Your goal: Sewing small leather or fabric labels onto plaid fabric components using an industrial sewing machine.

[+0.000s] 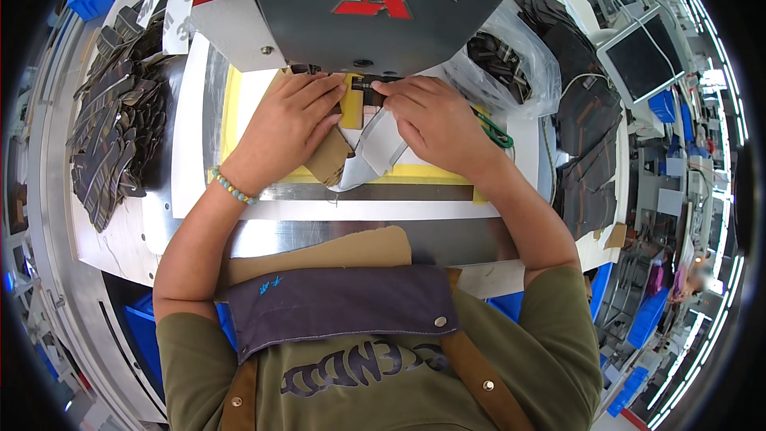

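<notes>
Under the front of a dark grey machine head (383, 16), both my hands rest at a yellow-edged work plate (415, 175). My left hand (291, 124) lies with its fingers stretched forward over a brown card piece (329, 161), thumb apart, fingertips beside a yellow block (352, 104). Opposite it, my right hand (439, 124) has its thumb and forefinger closed at the edge of a small dark fabric piece (372, 94). Whitish flaps (379, 146) lie between the hands. The machine head hides what is behind my fingertips.
Heaped dark striped fabric pieces (120, 120) lie at the left; more dark fabric (589, 136) lies at the right. A clear plastic bag (538, 84) holds dark pieces. Beside my right hand are green-handled snips (496, 129). A screen (642, 56) stands at the far right.
</notes>
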`<state>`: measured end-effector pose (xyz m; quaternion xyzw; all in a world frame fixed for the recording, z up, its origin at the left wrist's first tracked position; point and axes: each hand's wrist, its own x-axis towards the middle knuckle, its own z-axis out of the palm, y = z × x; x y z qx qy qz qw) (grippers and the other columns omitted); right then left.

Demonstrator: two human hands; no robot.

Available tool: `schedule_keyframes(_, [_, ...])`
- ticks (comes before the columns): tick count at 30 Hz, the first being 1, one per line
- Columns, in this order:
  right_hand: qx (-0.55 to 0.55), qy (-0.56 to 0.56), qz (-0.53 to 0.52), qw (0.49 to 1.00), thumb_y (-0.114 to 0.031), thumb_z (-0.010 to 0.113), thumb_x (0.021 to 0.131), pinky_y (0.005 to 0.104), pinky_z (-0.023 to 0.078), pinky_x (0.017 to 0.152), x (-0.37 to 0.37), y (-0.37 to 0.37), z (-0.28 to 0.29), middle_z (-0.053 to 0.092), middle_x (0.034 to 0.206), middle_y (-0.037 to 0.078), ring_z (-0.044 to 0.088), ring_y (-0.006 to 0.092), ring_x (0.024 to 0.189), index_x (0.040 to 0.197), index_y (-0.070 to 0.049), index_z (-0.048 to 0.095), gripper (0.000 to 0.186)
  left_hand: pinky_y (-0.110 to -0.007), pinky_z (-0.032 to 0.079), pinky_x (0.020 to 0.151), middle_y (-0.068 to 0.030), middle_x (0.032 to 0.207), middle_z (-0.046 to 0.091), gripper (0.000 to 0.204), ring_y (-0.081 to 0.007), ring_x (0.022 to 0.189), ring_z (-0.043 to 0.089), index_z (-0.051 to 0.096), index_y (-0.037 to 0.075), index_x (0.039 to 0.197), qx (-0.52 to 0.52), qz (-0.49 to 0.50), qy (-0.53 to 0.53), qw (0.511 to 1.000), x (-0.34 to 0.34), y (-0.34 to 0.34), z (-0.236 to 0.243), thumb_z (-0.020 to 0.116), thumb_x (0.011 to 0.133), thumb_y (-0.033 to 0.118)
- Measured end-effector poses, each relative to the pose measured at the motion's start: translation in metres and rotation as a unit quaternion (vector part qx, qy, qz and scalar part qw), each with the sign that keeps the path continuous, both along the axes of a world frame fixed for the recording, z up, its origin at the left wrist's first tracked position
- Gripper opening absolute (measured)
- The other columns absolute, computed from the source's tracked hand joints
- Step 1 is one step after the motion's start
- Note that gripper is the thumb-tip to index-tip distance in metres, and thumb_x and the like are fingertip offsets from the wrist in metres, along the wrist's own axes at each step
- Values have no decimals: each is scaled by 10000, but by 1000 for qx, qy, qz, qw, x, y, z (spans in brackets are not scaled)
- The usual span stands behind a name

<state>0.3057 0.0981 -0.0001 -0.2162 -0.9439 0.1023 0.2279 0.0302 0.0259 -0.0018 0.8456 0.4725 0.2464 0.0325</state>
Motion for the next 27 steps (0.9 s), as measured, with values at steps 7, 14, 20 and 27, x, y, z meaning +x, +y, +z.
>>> schedule_keyframes(7, [10,0,7,1000,-16,673,907,467,580,1005,-1,1,1,761,1350,103,718,322,1157,1096,-3,735,199,-436,504,1122,-108,1376,744,352,-297,1276,662,768,-6,1275,24,4,-1,1000,-1,0,-3,772,962,154])
schedule_keyframes(14, [29,-3,2,1000,-16,733,836,423,592,994,0,2,2,765,1330,99,719,283,1159,1129,-11,730,293,-461,490,1177,-131,1419,716,428,-357,1312,644,725,6,1373,-1,5,2,1000,-2,-1,-3,772,969,140])
schedule_keyframes(20, [32,3,-4,999,-7,731,838,424,594,994,-2,2,1,771,1319,97,724,283,1153,1100,-14,731,262,-447,498,1160,-135,1422,714,415,-339,1298,644,731,-6,1346,13,7,3,1000,-1,-1,-4,774,960,141])
schedule_keyframes(27, [8,19,-1,1000,0,675,927,460,585,980,-2,4,-1,776,1291,131,725,326,1134,1190,14,739,271,-430,510,1141,-136,1419,718,414,-321,1280,647,735,-29,1324,20,7,2,1000,-1,-1,-4,774,955,153])
